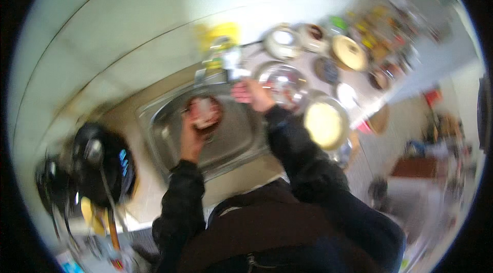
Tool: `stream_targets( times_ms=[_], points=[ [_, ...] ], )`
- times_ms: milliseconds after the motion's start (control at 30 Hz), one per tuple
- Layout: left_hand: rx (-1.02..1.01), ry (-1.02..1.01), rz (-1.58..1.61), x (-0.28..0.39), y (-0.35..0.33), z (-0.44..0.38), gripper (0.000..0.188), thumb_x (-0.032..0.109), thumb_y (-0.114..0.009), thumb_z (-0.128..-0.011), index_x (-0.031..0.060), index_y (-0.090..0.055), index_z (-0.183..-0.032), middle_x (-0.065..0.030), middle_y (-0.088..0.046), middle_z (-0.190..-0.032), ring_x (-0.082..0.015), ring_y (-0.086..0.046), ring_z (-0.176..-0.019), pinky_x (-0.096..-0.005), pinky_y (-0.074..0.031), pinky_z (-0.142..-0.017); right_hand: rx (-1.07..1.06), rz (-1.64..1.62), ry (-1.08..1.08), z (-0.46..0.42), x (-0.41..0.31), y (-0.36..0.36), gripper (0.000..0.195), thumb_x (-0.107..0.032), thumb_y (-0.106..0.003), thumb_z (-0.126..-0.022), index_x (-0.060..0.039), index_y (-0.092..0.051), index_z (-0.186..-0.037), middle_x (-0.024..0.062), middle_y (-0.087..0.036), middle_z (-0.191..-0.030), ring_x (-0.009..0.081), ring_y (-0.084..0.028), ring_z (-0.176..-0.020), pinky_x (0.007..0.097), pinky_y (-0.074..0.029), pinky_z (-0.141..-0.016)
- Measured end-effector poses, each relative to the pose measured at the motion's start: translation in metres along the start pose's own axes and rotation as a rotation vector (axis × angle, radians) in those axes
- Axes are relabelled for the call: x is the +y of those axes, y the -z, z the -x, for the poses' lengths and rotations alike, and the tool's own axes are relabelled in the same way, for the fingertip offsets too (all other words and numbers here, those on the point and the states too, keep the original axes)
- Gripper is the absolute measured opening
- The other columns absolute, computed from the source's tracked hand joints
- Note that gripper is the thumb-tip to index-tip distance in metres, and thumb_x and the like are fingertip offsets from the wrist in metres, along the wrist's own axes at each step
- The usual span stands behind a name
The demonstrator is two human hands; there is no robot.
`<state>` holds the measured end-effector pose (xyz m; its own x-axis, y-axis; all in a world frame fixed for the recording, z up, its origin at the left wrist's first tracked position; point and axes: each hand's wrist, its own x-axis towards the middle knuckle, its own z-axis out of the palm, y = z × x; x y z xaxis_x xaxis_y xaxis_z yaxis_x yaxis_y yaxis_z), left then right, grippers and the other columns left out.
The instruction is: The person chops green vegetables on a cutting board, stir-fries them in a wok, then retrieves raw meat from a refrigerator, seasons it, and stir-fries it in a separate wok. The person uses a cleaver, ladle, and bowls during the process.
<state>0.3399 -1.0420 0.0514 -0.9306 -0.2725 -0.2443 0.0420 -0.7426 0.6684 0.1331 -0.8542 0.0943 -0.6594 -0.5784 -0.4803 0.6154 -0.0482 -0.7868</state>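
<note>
Over the stainless steel sink (231,138), my left hand (191,134) holds a dark round bowl (216,119) by its edge. Pinkish-white pieces that look like raw meat (204,110) lie in it. My right hand (252,94) is at the sink's right rim with its fingers curled; blur hides whether anything is in them. Beside it on the right stands a shiny metal bowl (285,82) with some red bits inside. The faucet (199,76) is at the back of the sink.
Black pans (102,165) lie on the left counter. On the right are a bowl with pale yellow contents (325,123), a lidded white pot (283,42), a round yellowish lid (349,52) and several jars. Yellow packaging (221,34) is against the tiled wall.
</note>
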Motion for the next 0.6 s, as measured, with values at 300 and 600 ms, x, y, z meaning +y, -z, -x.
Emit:
stream_targets(
  times_ms=[300, 600],
  points=[
    [-0.054, -0.025, 0.026, 0.011, -0.016, 0.018, 0.062, 0.054, -0.035, -0.109, 0.0078, -0.046, -0.149, -0.0133, -0.061, -0.139, -0.0292, -0.058, -0.129, -0.0466, -0.047, -0.11, -0.01, -0.082, -0.035, -0.006, 0.001, -0.005, 0.044, -0.043, -0.051, -0.106, -0.0014, -0.062, -0.108, 0.0141, -0.072, -0.1, 0.0237, -0.072, -0.093, 0.0362, -0.06, -0.079],
    [0.248, 0.074, 0.057, 0.008, -0.015, 0.013, 0.057, 0.047, -0.043, -0.109, 0.0084, -0.04, -0.152, -0.0089, -0.048, -0.152, -0.0266, -0.054, -0.133, -0.0461, -0.046, -0.112, 0.099, 0.078, -0.092, -0.01, -0.01, -0.001, 0.034, -0.032, -0.049, -0.107, -0.0021, -0.062, -0.101, 0.0097, -0.072, -0.091, 0.0185, -0.071, -0.076, 0.0313, -0.059, -0.065]
  ],
)
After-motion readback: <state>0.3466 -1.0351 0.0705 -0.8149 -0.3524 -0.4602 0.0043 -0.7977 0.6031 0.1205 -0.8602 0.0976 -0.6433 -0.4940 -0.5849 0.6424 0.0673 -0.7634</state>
